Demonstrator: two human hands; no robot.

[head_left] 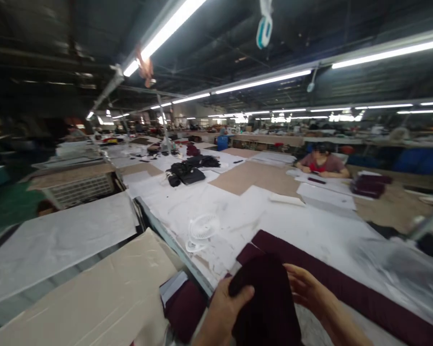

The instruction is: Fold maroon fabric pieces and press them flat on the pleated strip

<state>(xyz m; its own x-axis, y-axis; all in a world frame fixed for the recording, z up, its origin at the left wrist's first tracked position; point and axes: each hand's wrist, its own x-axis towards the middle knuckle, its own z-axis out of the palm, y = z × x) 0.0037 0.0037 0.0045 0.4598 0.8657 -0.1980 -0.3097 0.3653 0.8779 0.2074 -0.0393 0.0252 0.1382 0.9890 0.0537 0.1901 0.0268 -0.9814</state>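
A dark maroon, nearly black cut fabric piece [265, 298] with a rounded top is held up low in the view. My left hand [225, 307] is closed on its left side, thumb across the front and other fingers hidden behind. My right hand [312, 290] is at its right edge, with fingers stretched out and fingertips touching or just behind the cloth; its thumb does not show. Beyond lies a long maroon fabric strip [332, 271] on the white-covered table [234, 211]. More maroon cloth [185, 307] sits at lower left, beside a pale blue piece.
A white fan [202, 230] lies near the table's left edge. Black fabric [189, 170] is heaped farther back. Clear plastic [393, 269] lies at right. Across the table a person [323, 161] leans over near stacked maroon cloth [371, 185]. A cream-covered surface [94, 293] is at left.
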